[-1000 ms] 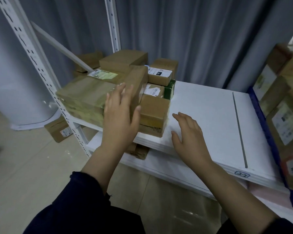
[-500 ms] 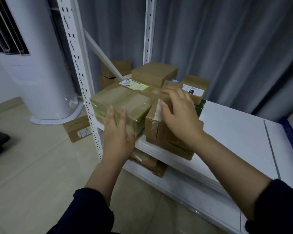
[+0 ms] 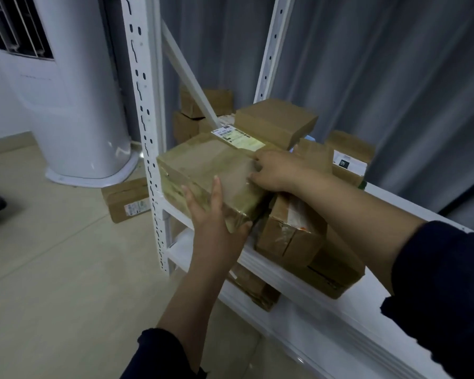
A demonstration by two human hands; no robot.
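Observation:
A large tape-wrapped cardboard box (image 3: 203, 165) with a shipping label lies at the left end of the white shelf (image 3: 315, 299). My left hand (image 3: 214, 222) presses flat against its near side, fingers straight, thumb at the lower right corner. My right hand (image 3: 277, 170) reaches over from the right and curls its fingers on the box's top right edge. A smaller upright box (image 3: 290, 239) stands against the large box, under my right wrist.
More cartons are stacked behind: a flat box (image 3: 274, 121) on top and a labelled box (image 3: 348, 151) at the right. The shelf post (image 3: 145, 105) stands just left of the large box. A carton (image 3: 126, 201) lies on the floor by a white tower unit (image 3: 74, 105).
My right hand has moved from the smaller upright box onto the large box's top right edge. My left hand stays on the large box's near side. The view has come closer.

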